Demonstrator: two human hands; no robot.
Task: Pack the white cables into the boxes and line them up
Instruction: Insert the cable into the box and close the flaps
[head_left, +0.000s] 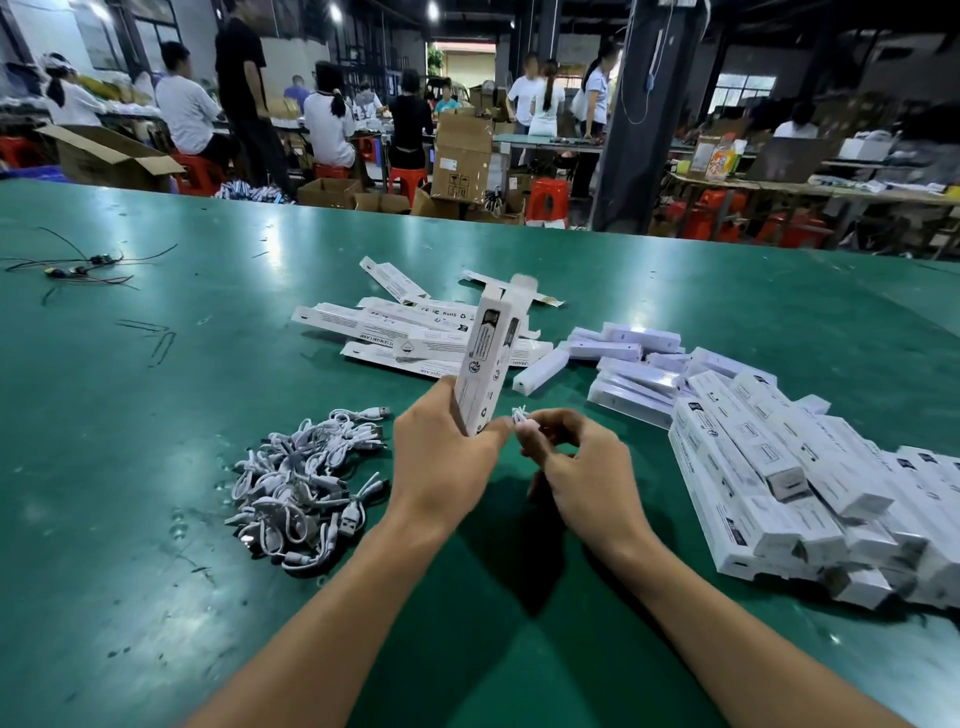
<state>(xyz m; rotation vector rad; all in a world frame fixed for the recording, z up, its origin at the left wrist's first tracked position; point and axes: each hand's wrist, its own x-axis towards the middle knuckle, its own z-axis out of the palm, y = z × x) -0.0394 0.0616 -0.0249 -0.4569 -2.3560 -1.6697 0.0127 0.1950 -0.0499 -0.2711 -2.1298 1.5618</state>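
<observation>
Bare forearms lead in. Left hand (447, 457) grips a slim white printed cardboard box (488, 358) upright, top flap open. Right hand (576, 467) pinches a small coiled white cable (519, 415) just beside the box's lower end. Step looks like loading the cable. Next probably needs the coil lined up with an open end, then pushed in. Loose cable pile (306, 483) lies left on the green table (156, 571), filled boxes (769, 467) right.
</observation>
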